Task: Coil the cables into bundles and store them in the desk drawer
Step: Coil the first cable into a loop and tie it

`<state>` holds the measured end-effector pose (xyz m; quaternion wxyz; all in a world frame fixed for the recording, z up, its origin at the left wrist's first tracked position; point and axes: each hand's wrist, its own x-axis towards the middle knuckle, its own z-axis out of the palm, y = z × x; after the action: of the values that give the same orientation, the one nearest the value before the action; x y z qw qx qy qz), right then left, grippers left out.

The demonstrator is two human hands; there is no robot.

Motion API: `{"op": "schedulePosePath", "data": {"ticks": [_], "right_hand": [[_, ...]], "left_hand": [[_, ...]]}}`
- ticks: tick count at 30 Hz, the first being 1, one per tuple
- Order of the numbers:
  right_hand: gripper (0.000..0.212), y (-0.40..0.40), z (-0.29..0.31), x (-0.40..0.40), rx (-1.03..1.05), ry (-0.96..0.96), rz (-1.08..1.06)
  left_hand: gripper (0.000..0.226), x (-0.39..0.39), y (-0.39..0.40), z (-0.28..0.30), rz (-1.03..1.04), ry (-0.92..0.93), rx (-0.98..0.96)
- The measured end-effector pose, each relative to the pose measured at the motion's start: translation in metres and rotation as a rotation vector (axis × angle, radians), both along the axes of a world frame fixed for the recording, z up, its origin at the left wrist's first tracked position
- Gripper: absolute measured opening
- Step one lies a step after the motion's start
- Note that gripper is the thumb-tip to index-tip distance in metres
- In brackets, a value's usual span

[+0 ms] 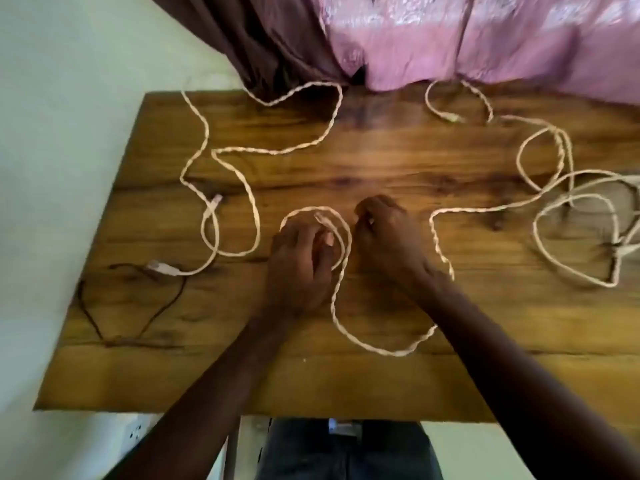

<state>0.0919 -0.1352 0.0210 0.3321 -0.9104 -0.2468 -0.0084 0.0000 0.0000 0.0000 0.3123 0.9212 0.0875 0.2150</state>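
Item: long cream twisted cable (332, 308), lying loose across brown wooden desk top (346, 382). Left hand (298, 265) gripping small loop w/ connector end, fingers curled closed. Right hand (388, 237) pinching closed nr loop; what it's holding, can't tell.

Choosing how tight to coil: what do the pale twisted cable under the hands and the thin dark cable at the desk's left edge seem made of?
The pale twisted cable looks braided or twisted, likely fabric-sheathed: a rope-like ripple runs along it, matte cream. The thin dark cable looks like smooth rubber or plastic, though blur leaves that open. Both lie on a glossy brown wood-grain desk, possibly laminate.
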Motion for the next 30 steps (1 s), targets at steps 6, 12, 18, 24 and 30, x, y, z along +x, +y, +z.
{"op": "schedulePosePath", "data": {"ticks": [6, 12, 18, 24, 30], "right_hand": [[0.019, -0.004, -0.021, 0.003, -0.006, -0.125, 0.006], [0.021, -0.007, -0.037, -0.008, 0.003, -0.275, -0.034], [0.026, -0.005, -0.031, -0.012, -0.063, -0.274, -0.042], [0.025, -0.007, -0.022, -0.019, -0.066, -0.176, -0.056], [0.027, -0.009, -0.008, -0.030, 0.259, 0.206, -0.072]], "left_hand": [[0.049, -0.003, -0.001, -0.013, 0.225, -0.047, 0.119], [0.068, -0.004, -0.001, -0.021, 0.303, 0.092, 0.095], [0.051, -0.016, 0.005, -0.008, 0.401, 0.117, 0.020], [0.023, -0.022, 0.012, -0.002, 0.385, -0.090, -0.352], [0.014, -0.038, 0.012, 0.005, 0.148, -0.310, -0.798]]}}
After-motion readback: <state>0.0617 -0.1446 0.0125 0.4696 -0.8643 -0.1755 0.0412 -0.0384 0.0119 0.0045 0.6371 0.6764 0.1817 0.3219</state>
